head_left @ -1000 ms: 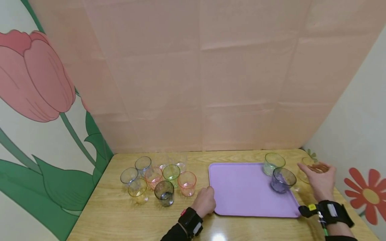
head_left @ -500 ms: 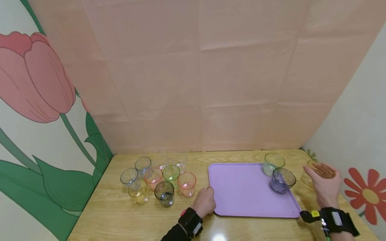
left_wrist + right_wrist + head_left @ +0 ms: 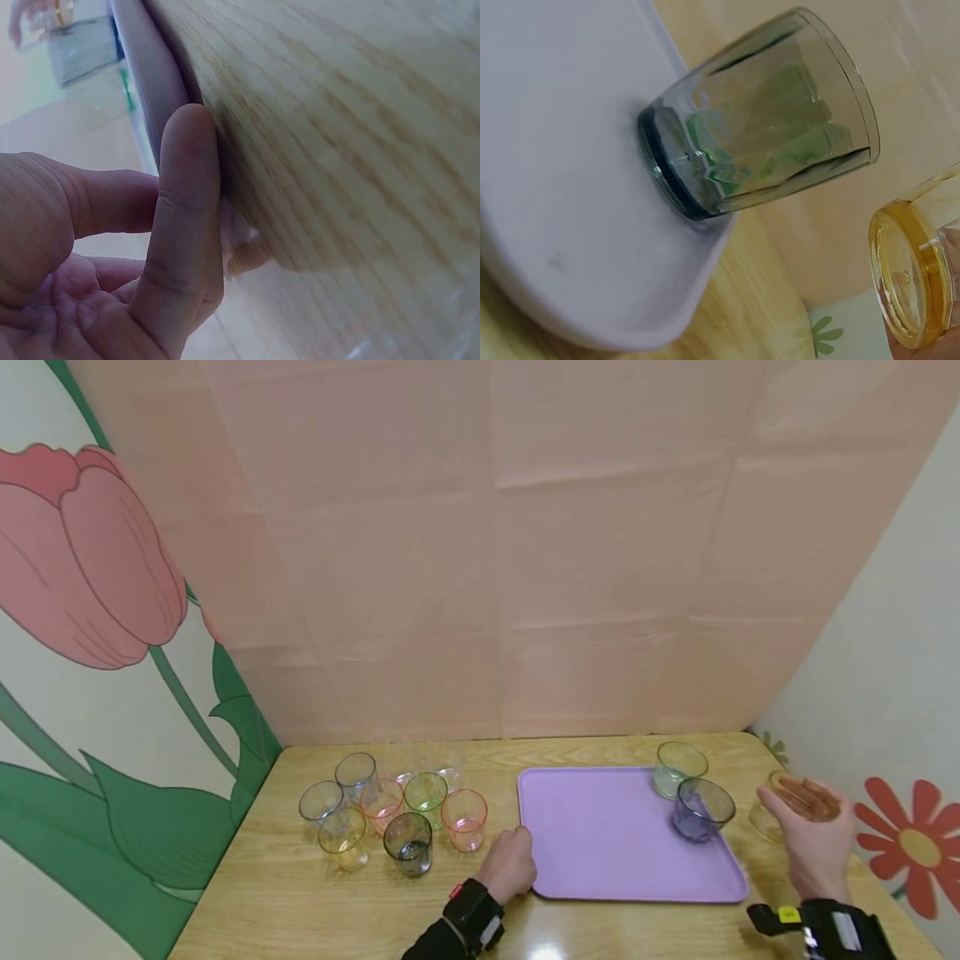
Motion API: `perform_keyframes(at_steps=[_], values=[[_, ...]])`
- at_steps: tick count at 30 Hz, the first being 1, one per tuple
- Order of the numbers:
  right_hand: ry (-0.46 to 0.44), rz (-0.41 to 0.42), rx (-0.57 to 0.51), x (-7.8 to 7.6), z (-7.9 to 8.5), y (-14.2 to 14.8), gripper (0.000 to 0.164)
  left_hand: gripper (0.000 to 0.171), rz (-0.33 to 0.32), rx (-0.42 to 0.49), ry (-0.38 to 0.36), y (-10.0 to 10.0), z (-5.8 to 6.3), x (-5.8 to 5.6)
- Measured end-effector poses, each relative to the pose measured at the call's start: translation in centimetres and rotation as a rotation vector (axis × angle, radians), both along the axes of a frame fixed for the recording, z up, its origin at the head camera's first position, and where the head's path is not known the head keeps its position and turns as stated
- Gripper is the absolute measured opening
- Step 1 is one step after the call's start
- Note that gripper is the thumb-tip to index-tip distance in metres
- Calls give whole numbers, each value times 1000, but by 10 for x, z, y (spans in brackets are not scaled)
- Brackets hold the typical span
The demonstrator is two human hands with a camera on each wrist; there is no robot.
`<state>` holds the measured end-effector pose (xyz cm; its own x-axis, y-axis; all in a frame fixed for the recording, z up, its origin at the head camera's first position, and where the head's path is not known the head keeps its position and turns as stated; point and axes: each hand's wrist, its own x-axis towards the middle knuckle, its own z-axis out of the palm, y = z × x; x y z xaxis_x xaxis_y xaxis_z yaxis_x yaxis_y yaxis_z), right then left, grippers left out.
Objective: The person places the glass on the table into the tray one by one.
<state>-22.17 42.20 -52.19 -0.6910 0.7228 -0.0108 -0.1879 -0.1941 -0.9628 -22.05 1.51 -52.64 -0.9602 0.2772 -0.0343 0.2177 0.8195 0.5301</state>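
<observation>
My left hand (image 3: 510, 864) pinches the left edge of a lilac tray (image 3: 600, 839). In the left wrist view the tray's rim (image 3: 154, 71) runs up to my thumb and finger. My right hand (image 3: 816, 831) holds a yellow-tinted drinking glass (image 3: 765, 817) to the right of the tray. The right wrist view shows this yellow glass's thick base (image 3: 911, 277) raised above the table. A dark blue-grey glass (image 3: 701, 814) stands upright by the tray's right edge. Behind it, at the back right corner, stands a green glass (image 3: 678, 768), partly seen through the grey one in the right wrist view.
Several tinted glasses stand close together on the left, among them a dark glass (image 3: 408, 843), a yellow glass (image 3: 343, 837) and a reddish glass (image 3: 465, 820). The wooden table (image 3: 300, 910) meets a flower-painted side wall (image 3: 900, 693) on the right.
My right hand has moved rightward and slightly toward me with the yellow glass, away from the tray. The left hand and the tray have stayed in place.
</observation>
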Motion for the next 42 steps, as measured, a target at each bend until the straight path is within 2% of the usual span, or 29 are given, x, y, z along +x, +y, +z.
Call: perform_keyframes(at_steps=[4, 12, 19, 24, 26, 29, 32, 34, 37, 42], values=[[5, 3, 3, 7, 1, -6, 78, 12, 0, -2, 2, 0, 0, 0], [102, 13, -59, 18, 1, -21, 69, 10, -3, 14, 15, -1, -1, 1], [158, 82, -77, 28, -5, -32, 66, 11, 2, 11, 11, -1, -3, 1], [286, 170, -77, 35, -6, -38, 62, 11, 6, 18, 9, -1, -2, 1], [311, 191, -72, 37, -7, -39, 62, 11, 7, 23, 3, 0, -1, 1], [258, 196, -41, 40, -9, -40, 60, 11, 6, 20, 10, 0, 0, 1], [125, 180, 26, 44, -11, -39, 60, 11, 5, 14, 15, 0, 0, 1], [72, 180, 69, 46, -12, -39, 60, 10, 5, 11, 18, 0, -1, 1], [88, 199, 101, 50, -13, -40, 58, 11, 8, 6, 17, 0, -1, 1], [153, 316, 104, 57, -17, -42, 60, 10, 14, 5, 2, 0, -1, 0]])
